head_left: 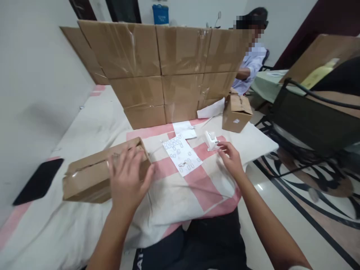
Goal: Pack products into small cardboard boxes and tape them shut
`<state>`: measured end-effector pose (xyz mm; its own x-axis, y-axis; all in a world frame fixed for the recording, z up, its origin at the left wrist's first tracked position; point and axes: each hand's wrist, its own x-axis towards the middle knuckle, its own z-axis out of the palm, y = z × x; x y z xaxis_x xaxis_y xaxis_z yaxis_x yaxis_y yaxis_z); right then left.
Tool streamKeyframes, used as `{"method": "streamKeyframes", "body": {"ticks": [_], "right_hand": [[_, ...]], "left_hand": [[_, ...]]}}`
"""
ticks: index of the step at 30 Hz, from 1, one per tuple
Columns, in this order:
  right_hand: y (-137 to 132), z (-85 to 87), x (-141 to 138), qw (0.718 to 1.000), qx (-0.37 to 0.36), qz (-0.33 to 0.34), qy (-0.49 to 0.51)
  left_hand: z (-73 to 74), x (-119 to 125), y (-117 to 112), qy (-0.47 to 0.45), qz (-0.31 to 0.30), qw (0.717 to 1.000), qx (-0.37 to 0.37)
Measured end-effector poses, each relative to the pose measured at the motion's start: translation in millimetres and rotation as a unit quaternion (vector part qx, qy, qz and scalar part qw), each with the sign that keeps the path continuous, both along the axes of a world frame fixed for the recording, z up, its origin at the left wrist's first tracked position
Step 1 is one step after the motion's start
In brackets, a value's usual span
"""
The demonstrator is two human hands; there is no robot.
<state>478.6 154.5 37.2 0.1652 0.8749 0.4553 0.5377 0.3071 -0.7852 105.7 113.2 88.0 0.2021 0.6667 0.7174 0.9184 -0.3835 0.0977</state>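
Note:
My left hand (127,176) lies over the right end of a long cardboard box (87,170), its fingers spread and slightly blurred. On the right, my right hand (232,159) has its fingers apart and a little bent. Its fingertips are at the edge of a small white object (211,141) that looks like a tape dispenser; whether they touch it I cannot tell. Between my hands lies a white sheet of paper (182,155) with many small drawn outlines. Another white paper (185,129) sits just behind that sheet.
A wall of taped cardboard boxes (180,88) stands along the back. At the right rear are a smaller cardboard box (237,116) and a curled white sheet (211,109). A black flat device (39,180) lies far left. A person (251,69) sits beyond; a dark chair (317,116) stands right.

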Motion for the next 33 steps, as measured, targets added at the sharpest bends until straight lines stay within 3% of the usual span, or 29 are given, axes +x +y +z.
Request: {"method": "streamKeyframes", "body": {"ticks": [3,6,10,13,16,18,22,28,33], "right_hand": [[-1,1.6,40,0.995,-0.082,-0.051,0.013],[16,13.3,53,0.992,-0.118,-0.047,0.019],[46,21.7,47,0.997,-0.063,-0.032,0.005],[52,9.6,43,0.999,-0.032,-0.030,0.011],[44,-7.4,44,0.999,-0.022,-0.013,0.022],[39,-10.6,44,0.995,-0.046,-0.001,0.085],[52,2.4,39,0.964,-0.153,-0.001,0.218],[84,21.8,36,0.932,-0.279,-0.010,0.233],[94,33.7,36,0.916,-0.316,0.004,0.249]], "left_hand": [[-7.7,64,19,0.001,-0.163,0.987,-0.011],[-16.5,135,51,0.023,-0.254,0.961,-0.108],[-35.8,210,110,0.070,-0.270,0.934,-0.224],[-56.8,240,148,0.057,-0.255,0.935,-0.241],[-76.0,250,166,0.002,-0.274,0.939,-0.208],[-83.4,251,169,-0.022,-0.289,0.939,-0.187],[-85.9,249,168,-0.036,-0.297,0.935,-0.193],[-87.0,249,168,-0.054,-0.289,0.931,-0.215],[-86.3,246,166,-0.076,-0.279,0.933,-0.215]]}}
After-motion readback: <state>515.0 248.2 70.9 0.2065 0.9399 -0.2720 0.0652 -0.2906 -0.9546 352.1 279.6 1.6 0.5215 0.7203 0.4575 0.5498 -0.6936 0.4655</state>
